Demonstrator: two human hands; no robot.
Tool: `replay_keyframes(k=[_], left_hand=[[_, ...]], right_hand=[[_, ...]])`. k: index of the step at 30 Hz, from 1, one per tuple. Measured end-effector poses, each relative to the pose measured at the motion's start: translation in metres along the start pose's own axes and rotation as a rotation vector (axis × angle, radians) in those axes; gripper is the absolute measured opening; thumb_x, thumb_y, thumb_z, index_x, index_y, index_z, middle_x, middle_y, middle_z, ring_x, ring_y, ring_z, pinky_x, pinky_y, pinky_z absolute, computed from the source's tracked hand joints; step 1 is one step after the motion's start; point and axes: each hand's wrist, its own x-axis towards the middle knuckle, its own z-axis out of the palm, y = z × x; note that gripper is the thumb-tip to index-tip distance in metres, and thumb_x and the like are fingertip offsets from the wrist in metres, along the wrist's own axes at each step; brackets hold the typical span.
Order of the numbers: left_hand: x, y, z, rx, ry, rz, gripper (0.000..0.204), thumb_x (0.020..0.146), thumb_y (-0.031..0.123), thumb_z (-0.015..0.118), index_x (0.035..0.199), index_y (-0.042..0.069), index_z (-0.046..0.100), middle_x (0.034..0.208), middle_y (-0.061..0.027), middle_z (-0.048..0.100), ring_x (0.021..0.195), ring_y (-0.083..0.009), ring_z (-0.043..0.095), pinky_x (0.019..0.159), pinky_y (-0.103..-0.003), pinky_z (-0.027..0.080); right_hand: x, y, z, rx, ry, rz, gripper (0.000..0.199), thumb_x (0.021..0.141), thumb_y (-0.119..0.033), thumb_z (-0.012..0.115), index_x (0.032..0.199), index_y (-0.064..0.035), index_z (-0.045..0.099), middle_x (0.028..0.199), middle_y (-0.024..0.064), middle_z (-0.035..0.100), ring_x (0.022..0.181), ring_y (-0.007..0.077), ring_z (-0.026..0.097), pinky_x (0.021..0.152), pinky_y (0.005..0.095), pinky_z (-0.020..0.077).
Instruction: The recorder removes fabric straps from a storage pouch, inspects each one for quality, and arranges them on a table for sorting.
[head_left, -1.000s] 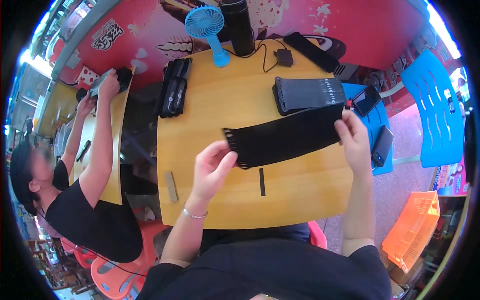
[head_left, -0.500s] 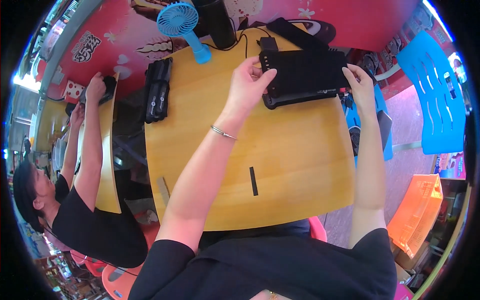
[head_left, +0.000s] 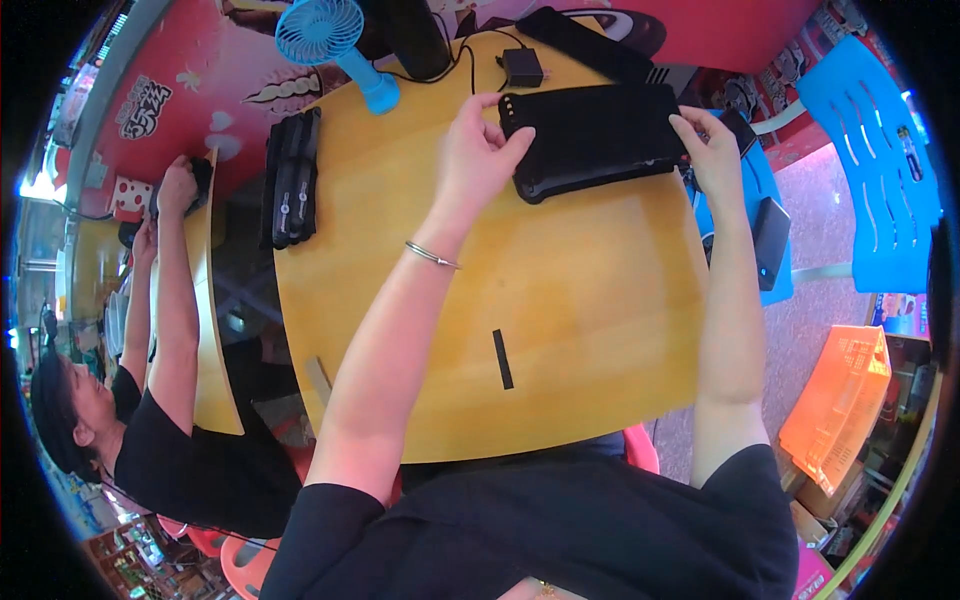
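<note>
The left hand (head_left: 478, 150) and right hand (head_left: 711, 146) pinched the two ends of the black cloth (head_left: 600, 125) on the dark pile (head_left: 582, 184) on the table (head_left: 570, 300). It looked light, soft and floppy, best held by its ends

Both forearms (head_left: 405, 310) stretch toward the far side, the left hand (head_left: 480, 155) pinching between thumb and fingers; the right hand (head_left: 710, 150) seems similarly curled, its grip unclear.

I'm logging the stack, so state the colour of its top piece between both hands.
The top piece is black; it shows best in the head view.
</note>
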Motion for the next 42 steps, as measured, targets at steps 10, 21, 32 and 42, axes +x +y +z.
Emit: replay_keyframes(k=[10,21,32,42], left_hand=[[0.002,-0.003,0.002,0.310,0.018,0.046,0.053,0.073,0.025,0.071,0.117,0.004,0.052,0.058,-0.0049,0.055,0.055,-0.0192,0.056,0.053,-0.032,0.044],[0.005,0.002,0.006,0.453,-0.019,0.010,0.053,0.071,0.029,0.071,0.116,0.006,0.054,0.061,-0.0055,0.056,0.059,-0.0208,0.056,0.055,-0.034,0.045],[0.000,0.015,0.014,0.830,0.226,0.513,0.053,0.080,0.031,0.064,0.126,0.009,0.049,0.111,-0.0139,0.058,0.105,-0.0289,0.055,0.084,-0.040,0.045],[0.001,-0.025,0.041,0.955,-0.186,0.513,0.051,0.095,0.037,0.040,0.135,0.006,0.039,0.138,-0.0166,0.041,0.128,-0.0308,0.039,0.106,-0.045,0.029]], right_hand=[[0.000,0.010,0.005,-0.215,0.018,-0.111,0.028,0.083,-0.026,0.067,0.102,-0.0056,0.066,0.080,0.0073,0.067,0.065,0.0147,0.061,0.062,0.0277,0.0476],[-0.001,0.014,0.011,-0.407,0.128,-0.254,0.027,0.081,-0.026,0.067,0.100,-0.0079,0.066,0.082,0.0115,0.065,0.069,0.0252,0.063,0.064,0.0328,0.0489],[-0.011,-0.005,0.016,-0.746,0.251,-0.601,0.039,0.086,-0.026,0.060,0.123,-0.0175,0.054,0.126,0.0090,0.053,0.114,0.0282,0.050,0.095,0.0416,0.0405],[-0.018,0.006,0.052,-0.902,-0.169,-0.704,0.046,0.092,-0.042,0.045,0.134,-0.0231,0.045,0.138,0.0080,0.044,0.130,0.0276,0.036,0.108,0.0488,0.0207]])
